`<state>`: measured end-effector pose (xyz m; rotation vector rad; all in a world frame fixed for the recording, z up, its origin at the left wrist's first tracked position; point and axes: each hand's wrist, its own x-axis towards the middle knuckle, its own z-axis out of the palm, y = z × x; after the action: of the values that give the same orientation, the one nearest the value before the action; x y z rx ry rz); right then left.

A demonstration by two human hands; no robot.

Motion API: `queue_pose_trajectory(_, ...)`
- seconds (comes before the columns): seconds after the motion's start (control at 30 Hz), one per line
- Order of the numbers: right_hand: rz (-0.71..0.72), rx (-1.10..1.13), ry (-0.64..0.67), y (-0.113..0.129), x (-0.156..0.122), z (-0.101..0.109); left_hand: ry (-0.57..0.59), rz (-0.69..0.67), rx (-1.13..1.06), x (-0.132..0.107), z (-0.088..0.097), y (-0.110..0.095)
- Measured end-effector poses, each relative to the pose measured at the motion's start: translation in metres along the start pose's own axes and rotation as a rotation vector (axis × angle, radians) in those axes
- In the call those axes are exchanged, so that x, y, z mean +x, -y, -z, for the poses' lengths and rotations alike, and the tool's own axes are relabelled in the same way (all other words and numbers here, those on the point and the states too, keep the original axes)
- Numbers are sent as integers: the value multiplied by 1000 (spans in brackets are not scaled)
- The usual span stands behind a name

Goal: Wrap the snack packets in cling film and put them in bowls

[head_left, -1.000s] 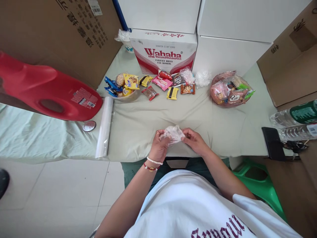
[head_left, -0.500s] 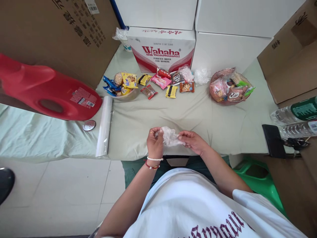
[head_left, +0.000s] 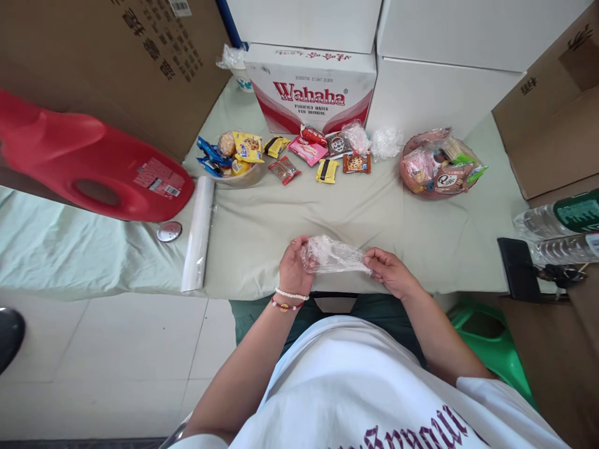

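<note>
A crumpled piece of clear plastic film (head_left: 333,255) is stretched between my two hands above the near edge of the cloth-covered table (head_left: 327,212). My left hand (head_left: 293,268), with bead bracelets on the wrist, is closed on the film's left end. My right hand (head_left: 390,273) pinches the film's right end. A roll of clear film (head_left: 198,234) lies on the table to the left of my hands.
A bowl of snack packets (head_left: 234,161), loose packets (head_left: 322,159) and a wrapped bowl of snacks (head_left: 437,165) sit at the back, before a Wahaha box (head_left: 311,84). A red jug (head_left: 88,165) lies left, a small metal lid (head_left: 169,231) beside it. Bottles (head_left: 559,227) and a black phone (head_left: 515,268) are right.
My right hand has moved to the right, pulling the balled-up film out into a longer strip. My left hand has stayed almost in place.
</note>
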<state>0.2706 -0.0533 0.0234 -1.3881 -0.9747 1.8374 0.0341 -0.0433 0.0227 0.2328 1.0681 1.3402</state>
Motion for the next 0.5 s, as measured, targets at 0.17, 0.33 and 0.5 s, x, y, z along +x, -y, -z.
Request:
queue_pose_trajectory(0.17,14,2,-27,1,-3,-1,112,-144,170,-11,0,3)
queue_pose_trajectory(0.33,56,-101,14,-2,-4,-6,-97,-88,245,-2,-2,5)
queue_pose_trajectory(0.5,98,-280,10,-5,-10,4,-185,-49,122,2,1,1)
